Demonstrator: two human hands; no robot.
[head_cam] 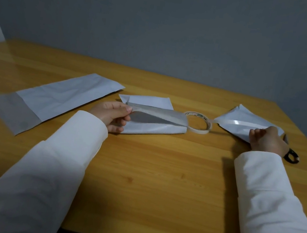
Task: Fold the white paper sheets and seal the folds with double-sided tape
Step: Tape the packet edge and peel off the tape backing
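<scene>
A folded white sheet [157, 125] lies at the middle of the wooden table [160, 176]; my left hand [112, 115] pinches its upper flap at the left end and lifts it. Behind it lies another white sheet [150, 101]. A roll of double-sided tape [199, 122] lies just right of the folded sheet, with a strip of tape [232, 122] pulled out to the right across a third white sheet [246, 123]. My right hand [265, 139] rests on that sheet, its fingers curled at the strip's end.
A long folded white sheet [52, 98] lies at the left of the table. Black scissors [292, 156] lie partly under my right hand near the right edge. A grey wall stands behind the table.
</scene>
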